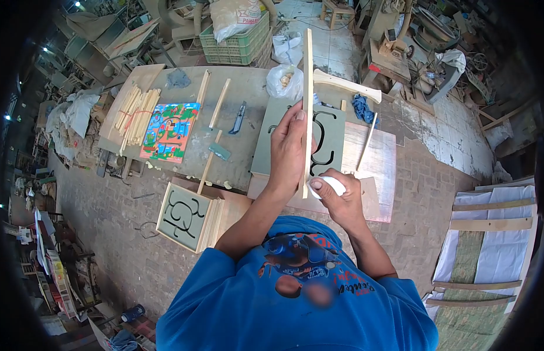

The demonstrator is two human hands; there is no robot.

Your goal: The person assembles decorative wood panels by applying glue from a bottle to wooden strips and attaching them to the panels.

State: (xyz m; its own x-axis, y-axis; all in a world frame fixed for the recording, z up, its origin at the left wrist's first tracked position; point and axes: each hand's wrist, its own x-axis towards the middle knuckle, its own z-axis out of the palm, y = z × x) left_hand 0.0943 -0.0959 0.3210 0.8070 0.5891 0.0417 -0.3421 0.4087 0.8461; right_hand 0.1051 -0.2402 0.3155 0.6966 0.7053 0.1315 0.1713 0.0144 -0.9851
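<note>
While left hand (290, 146) grips wooden strip (308, 76) and right hand (348, 205) clasps white bottle (335, 185), squeezing too hard could flood the strip.

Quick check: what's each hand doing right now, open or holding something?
Left hand: closed, holding a wooden strip.
Right hand: closed around a white object.

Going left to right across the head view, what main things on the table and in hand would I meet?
Bundle of sticks, colourful board, blue knife, long wooden strip, white object, blue crumpled cloth.
</note>
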